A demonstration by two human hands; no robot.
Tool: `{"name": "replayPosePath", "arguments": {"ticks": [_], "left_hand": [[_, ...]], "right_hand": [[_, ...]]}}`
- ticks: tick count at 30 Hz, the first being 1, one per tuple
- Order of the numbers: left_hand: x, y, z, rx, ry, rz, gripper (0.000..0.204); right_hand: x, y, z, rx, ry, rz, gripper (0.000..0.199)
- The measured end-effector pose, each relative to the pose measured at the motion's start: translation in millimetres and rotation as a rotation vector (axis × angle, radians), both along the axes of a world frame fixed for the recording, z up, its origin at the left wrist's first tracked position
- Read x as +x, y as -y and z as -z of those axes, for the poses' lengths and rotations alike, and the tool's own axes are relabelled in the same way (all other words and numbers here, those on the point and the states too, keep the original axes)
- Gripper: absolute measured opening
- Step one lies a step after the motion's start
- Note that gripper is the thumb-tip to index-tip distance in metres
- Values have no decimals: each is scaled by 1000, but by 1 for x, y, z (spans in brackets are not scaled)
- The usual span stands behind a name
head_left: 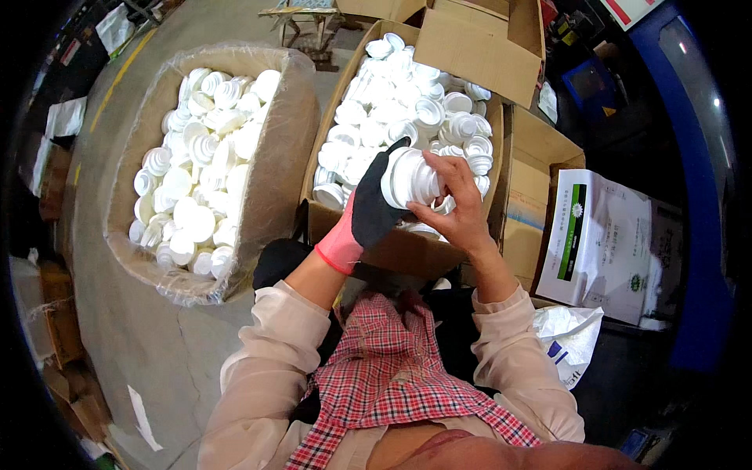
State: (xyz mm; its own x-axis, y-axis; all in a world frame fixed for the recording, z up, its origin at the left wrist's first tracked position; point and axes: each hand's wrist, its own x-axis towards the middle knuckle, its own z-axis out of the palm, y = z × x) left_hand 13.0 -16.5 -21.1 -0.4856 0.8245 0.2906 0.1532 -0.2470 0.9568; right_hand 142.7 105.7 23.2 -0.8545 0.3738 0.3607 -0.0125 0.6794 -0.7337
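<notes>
Gloved left hand cups the white cap sideways, axis pointing right, bare right hand pinching its inner end.

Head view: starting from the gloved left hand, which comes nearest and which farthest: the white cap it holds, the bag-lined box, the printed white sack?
1. White cap: in the left hand itself, at centre.
2. Bag-lined box: to the left.
3. Printed white sack: far right, beyond the right hand.
</notes>
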Motion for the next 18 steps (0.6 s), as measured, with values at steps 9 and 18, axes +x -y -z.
{"name": "replayPosePath", "arguments": {"ticks": [9, 18], "left_hand": [[1, 0, 4, 73, 143, 33, 73], [-3, -1, 9, 42, -43, -2, 72]], "right_hand": [[-5, 3, 7, 118, -56, 49, 69], [-5, 3, 7, 105, -36, 43, 70]]}}
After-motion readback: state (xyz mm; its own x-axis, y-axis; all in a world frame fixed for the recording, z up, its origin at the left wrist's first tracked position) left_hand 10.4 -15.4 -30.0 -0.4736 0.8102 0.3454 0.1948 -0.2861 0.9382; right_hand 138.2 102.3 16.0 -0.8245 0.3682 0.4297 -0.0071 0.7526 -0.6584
